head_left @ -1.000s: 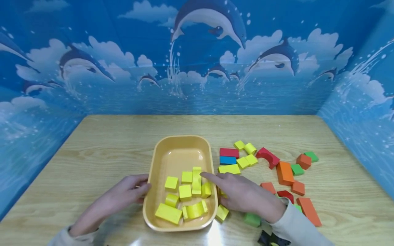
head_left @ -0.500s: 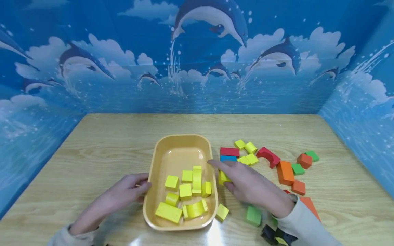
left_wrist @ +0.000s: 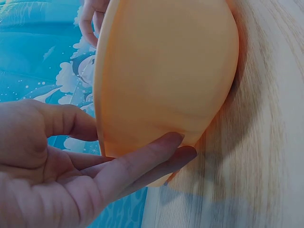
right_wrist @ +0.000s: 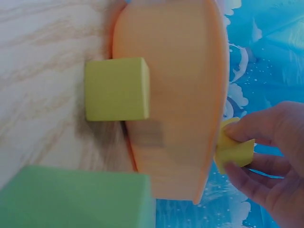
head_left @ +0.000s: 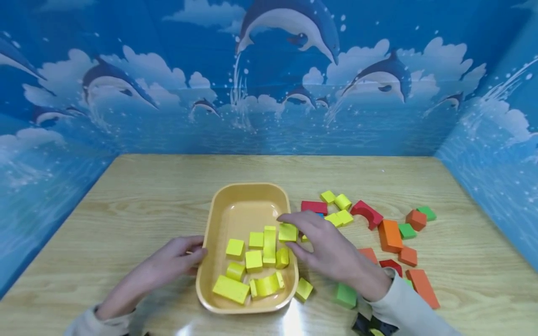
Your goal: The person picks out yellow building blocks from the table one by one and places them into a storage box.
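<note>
My left hand (head_left: 180,256) holds the left side of an orange-tan plastic tray (head_left: 248,186). In the left wrist view its thumb is at the rim and its fingers (left_wrist: 142,161) lie along the tray's outer wall. Between thumb and fingers, my right hand (head_left: 328,247) pinches a yellow block (head_left: 287,232) over the tray's right rim. In the right wrist view this held block (right_wrist: 235,152) appears to have a curved notch. Several yellow pieces are in the tray's near half, among them a long block (head_left: 230,290) and an arch-shaped block (head_left: 267,284).
A yellow cube (head_left: 303,290) and a green block (head_left: 346,296) stand right of the tray. Farther right lie a red arch (head_left: 366,214), an orange block (head_left: 390,236) and several smaller blocks. A dark object (head_left: 371,324) is near the right sleeve. A dolphin-print backdrop (head_left: 269,130) encloses the table.
The right hand drew back from the tray to the yellow blocks on its right, took one, and has brought it left over the tray's rim. The left hand has stayed on the tray.
</note>
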The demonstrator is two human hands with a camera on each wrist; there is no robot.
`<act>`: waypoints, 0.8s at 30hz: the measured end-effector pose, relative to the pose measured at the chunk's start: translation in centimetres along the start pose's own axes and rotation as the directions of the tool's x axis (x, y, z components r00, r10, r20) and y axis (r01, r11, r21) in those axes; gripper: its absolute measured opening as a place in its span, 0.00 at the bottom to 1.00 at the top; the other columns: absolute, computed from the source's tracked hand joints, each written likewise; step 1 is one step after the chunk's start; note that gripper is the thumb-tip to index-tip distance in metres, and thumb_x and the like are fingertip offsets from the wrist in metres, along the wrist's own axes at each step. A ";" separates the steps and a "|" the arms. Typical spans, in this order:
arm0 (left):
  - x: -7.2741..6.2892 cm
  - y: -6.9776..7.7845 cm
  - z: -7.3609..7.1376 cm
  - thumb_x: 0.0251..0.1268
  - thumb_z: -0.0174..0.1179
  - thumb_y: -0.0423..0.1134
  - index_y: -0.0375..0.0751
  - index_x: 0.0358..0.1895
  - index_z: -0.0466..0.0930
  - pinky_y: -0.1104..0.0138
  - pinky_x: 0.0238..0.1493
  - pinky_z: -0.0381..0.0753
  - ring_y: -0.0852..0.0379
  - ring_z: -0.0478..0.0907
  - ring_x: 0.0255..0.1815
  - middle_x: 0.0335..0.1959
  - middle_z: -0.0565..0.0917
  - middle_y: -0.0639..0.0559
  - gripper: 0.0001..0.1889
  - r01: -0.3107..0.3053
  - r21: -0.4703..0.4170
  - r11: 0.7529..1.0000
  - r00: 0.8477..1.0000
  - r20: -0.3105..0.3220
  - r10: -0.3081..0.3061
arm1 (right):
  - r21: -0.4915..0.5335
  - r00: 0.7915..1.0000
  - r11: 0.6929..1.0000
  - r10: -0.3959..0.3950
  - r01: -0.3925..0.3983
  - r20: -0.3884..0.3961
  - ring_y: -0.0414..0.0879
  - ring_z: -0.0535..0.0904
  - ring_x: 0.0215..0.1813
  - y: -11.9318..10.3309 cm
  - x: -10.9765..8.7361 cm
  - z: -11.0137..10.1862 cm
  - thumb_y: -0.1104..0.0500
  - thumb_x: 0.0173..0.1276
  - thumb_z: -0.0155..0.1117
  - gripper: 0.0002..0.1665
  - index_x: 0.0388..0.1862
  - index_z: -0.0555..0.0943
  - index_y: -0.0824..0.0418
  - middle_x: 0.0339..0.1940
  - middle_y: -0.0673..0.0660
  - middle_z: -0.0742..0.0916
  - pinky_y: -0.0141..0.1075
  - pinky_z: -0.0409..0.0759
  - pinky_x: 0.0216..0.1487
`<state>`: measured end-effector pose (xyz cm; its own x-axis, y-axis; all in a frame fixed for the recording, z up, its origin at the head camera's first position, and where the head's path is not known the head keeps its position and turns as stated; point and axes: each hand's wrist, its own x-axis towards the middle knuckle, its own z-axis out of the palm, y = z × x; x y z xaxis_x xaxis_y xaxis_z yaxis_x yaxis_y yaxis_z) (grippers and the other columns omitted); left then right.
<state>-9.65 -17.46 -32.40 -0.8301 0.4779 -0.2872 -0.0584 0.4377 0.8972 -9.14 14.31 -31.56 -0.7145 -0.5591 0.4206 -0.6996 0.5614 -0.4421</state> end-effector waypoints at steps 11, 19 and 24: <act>-0.1 -0.1 0.0 0.72 0.46 0.28 0.12 0.62 0.59 0.60 0.42 0.87 0.41 0.81 0.47 0.48 0.79 0.29 0.23 -0.023 0.005 1.000 1.000 0.012 0.023 | -0.187 0.993 0.976 -0.115 0.111 -0.014 0.48 0.78 0.49 0.8 0.0 1.0 0.71 0.58 0.66 0.12 0.38 0.87 0.58 0.45 0.56 0.84 0.38 0.84 0.48; 0.0 0.0 0.1 0.72 0.47 0.29 0.13 0.64 0.58 0.61 0.42 0.87 0.41 0.81 0.48 0.49 0.79 0.29 0.24 0.008 0.000 1.000 1.000 0.002 -0.008 | -0.250 0.993 0.962 -0.105 0.113 0.048 0.50 0.77 0.51 1.0 -0.1 1.0 0.72 0.58 0.61 0.14 0.37 0.87 0.57 0.48 0.58 0.85 0.40 0.83 0.50; 0.0 0.0 0.1 0.71 0.47 0.29 0.13 0.64 0.58 0.60 0.43 0.87 0.40 0.81 0.49 0.50 0.79 0.29 0.24 0.014 -0.009 1.000 1.000 0.001 -0.014 | -0.296 0.981 0.944 -0.102 0.148 0.166 0.52 0.73 0.60 0.6 -0.1 0.9 0.72 0.58 0.59 0.24 0.49 0.86 0.51 0.56 0.56 0.82 0.47 0.77 0.59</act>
<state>-9.61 -17.32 -32.44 -0.8288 0.4725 -0.2999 -0.0746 0.4378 0.8960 -9.42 14.13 -32.60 -0.6280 -0.7065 0.3263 -0.7689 0.6279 -0.1204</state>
